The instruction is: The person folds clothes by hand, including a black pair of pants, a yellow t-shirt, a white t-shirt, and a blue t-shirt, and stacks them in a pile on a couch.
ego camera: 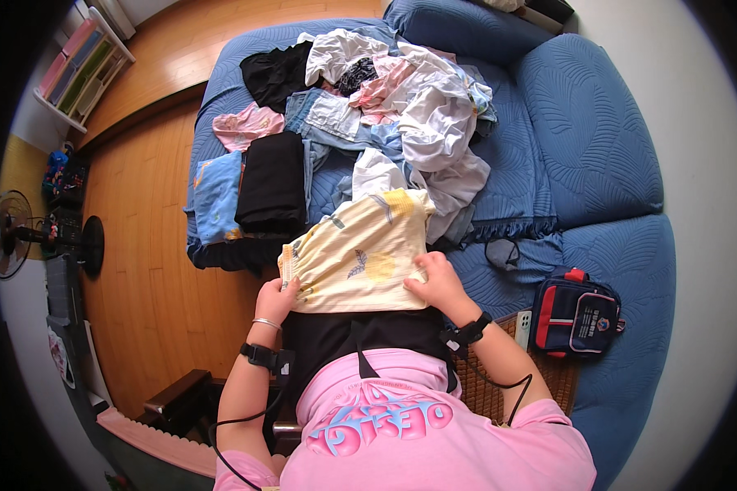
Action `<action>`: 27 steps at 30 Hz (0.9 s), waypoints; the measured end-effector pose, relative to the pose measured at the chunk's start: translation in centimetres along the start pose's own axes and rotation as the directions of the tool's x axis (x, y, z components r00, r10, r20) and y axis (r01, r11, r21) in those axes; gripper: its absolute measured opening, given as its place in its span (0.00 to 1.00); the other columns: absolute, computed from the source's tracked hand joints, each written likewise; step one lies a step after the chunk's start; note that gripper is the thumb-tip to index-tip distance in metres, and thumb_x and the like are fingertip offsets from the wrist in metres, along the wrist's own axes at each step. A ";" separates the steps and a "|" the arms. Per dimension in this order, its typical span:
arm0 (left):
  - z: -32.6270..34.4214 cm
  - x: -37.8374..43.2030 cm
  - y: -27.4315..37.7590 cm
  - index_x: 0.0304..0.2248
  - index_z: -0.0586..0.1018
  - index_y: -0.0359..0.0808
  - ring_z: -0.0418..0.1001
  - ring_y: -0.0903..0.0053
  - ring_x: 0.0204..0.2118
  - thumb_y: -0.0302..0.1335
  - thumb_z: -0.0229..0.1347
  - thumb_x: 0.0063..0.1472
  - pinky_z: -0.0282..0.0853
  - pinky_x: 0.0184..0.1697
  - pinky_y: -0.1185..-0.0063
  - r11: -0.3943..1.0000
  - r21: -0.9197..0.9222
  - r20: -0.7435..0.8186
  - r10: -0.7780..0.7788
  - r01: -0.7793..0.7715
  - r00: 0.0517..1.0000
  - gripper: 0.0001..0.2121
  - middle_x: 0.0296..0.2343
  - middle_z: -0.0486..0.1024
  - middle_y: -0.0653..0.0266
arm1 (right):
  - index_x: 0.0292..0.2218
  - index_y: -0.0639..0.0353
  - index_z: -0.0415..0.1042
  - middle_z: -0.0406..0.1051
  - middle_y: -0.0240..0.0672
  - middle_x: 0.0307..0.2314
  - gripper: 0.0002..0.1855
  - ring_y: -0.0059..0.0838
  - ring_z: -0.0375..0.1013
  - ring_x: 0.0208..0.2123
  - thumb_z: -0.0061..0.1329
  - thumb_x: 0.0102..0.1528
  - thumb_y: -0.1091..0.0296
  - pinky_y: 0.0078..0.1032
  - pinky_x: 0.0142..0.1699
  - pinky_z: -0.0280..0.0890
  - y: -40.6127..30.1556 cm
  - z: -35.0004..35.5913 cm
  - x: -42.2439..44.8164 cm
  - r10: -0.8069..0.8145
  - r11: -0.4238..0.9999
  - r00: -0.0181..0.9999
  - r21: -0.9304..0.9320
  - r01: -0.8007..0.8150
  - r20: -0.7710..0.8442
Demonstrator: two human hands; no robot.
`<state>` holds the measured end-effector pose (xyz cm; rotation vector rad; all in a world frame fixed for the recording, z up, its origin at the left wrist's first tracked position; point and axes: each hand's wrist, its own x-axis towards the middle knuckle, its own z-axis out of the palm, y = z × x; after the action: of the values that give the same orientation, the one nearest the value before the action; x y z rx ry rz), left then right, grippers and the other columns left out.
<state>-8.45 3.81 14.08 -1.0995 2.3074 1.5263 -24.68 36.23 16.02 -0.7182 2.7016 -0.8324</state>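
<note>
A pale yellow garment with an elastic waistband and a lemon-and-leaf print lies spread over my lap. My left hand grips its waistband corner, thumb on top. On the garment's right edge rests my right hand, thumb and fingers pinching the cloth. The garment's far end touches a white cloth at the near side of a loose heap of clothes. Left of the heap lie a folded black garment and a folded light blue garment, side by side.
A blue quilted sofa surrounds the clothes. At right are a navy and red schoolbag, a grey rolled cloth and a white remote control. A dark wooden armrest is at lower left, and a black fan stands far left.
</note>
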 end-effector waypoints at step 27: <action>1.7 2.8 -3.0 0.23 0.74 0.29 0.65 0.84 0.21 0.36 0.57 0.58 0.63 0.25 0.80 0.958 -0.275 -0.270 0.002 -0.079 0.963 0.16 0.19 0.72 0.67 | 0.25 0.58 0.69 0.66 0.38 0.24 0.05 0.43 0.70 0.30 0.50 0.42 0.71 0.37 0.36 0.66 -6.0 3.0 -0.7 -0.547 0.804 0.747 -0.010 0.594 0.379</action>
<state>-8.97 3.31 9.70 -1.4157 2.3386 1.8754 -20.78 30.90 17.10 -1.6160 2.2211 -0.5521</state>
